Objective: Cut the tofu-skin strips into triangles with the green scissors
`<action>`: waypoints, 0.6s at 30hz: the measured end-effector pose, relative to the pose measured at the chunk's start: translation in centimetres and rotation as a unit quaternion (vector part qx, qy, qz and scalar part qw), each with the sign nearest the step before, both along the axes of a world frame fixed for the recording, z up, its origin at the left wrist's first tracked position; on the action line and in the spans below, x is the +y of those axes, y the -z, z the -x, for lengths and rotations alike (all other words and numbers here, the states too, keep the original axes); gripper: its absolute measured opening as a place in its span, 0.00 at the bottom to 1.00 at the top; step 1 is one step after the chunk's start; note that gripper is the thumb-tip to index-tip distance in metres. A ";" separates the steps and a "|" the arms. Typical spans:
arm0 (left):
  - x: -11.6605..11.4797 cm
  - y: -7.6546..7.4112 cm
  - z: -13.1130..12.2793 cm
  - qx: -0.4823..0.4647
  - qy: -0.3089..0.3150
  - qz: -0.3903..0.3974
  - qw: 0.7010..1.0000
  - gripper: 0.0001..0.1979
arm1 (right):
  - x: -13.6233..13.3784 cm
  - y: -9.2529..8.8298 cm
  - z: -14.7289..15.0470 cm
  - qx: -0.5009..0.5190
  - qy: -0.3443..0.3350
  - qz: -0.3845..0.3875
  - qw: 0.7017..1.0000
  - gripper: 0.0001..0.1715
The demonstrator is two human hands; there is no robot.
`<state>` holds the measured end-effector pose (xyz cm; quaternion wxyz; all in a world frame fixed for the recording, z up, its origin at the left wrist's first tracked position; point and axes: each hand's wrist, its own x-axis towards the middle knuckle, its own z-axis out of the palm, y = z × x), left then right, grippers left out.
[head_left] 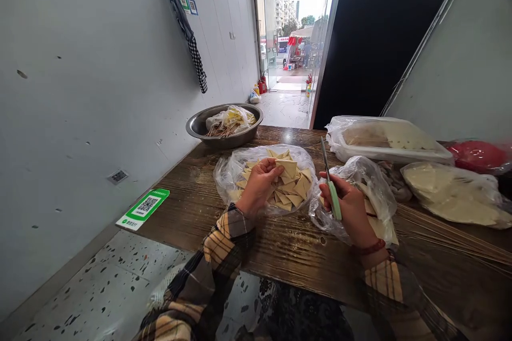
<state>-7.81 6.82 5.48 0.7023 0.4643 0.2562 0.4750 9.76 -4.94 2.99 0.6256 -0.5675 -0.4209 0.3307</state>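
Nearest the camera, plaid sleeves (218,253) are stretched over the edge of the wooden table (292,256). A red bracelet (370,248) is worn on the right wrist. By the right hand (348,205), green-handled scissors (335,201) are held with the blades pointed up and away; the grip is curled around the handles. By the left hand (258,184), a folded-looking beige piece (288,168) is held above the middle bag; that grip is narrowed to a pinch between thumb and fingers. For clean work, the piece is best pinched near one edge, with fingertips kept clear of the blade line, and cuts are best made over the bag so that scraps are caught.

In the middle clear bag (226,176), many beige triangles (286,200) are heaped loosely. Beside it, under the right hand, larger beige sheets (382,226) are held in a second clear bag (366,170). Farther right, thin sticks (448,230) are laid out, and pale rounded sheets are packed in a flat bag (456,192). Beyond, a white tray (400,155) is wrapped in plastic, its contents blurred. In the metal basin (224,142), a bag of yellowish food and skewers (222,128) are contained.
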 end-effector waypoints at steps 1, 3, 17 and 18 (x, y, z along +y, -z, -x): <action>0.0 0.0 0.0 -0.004 -0.002 0.003 1.000 0.20 | 0.0 0.1 0.0 -0.004 -0.003 0.001 1.000 0.31; 0.0 0.1 0.1 -0.005 -0.004 0.008 1.000 0.20 | 0.0 0.3 0.0 -0.009 -0.011 0.004 1.000 0.31; -0.3 0.9 0.6 -0.008 -0.001 0.011 1.000 0.20 | 0.0 0.6 0.5 -0.083 -0.044 0.069 0.993 0.33; -0.2 0.9 0.6 -0.008 -0.006 0.007 1.000 0.20 | -0.1 0.6 0.4 -0.096 -0.051 0.071 0.992 0.33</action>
